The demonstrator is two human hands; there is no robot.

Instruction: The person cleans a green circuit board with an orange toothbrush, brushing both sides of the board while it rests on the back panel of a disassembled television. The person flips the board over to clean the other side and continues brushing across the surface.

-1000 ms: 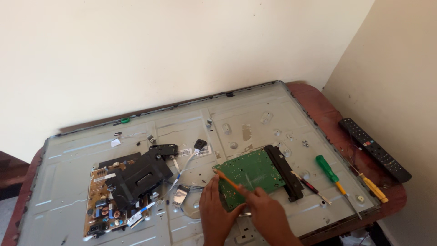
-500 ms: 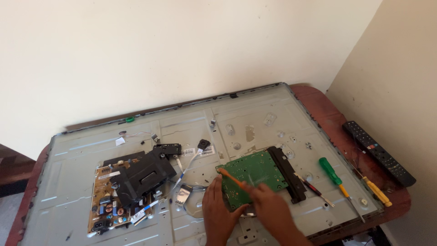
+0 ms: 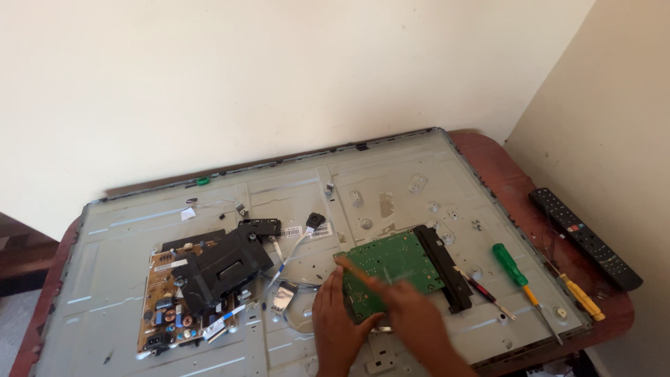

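Observation:
A green circuit board (image 3: pixel 401 260) with a black connector strip (image 3: pixel 442 264) along its right side lies on the grey metal back panel of a flat screen (image 3: pixel 391 181). My left hand (image 3: pixel 336 327) rests at the board's lower left corner, fingers on its edge. My right hand (image 3: pixel 405 313) lies on the board's lower part, index finger stretched out and pointing left across it. Neither hand holds a tool.
A brown power board (image 3: pixel 167 307) partly under a black plastic piece (image 3: pixel 223 264) sits at the left, with flat white cables (image 3: pixel 286 255) beside it. A green-handled screwdriver (image 3: pixel 513 267), a yellow-handled screwdriver (image 3: pixel 578 293) and a black remote control (image 3: pixel 585 237) lie at the right on the reddish table (image 3: pixel 502 167).
The view has shifted slightly. Both hands stay at the green board's lower edge, with the right index finger still stretched across it.

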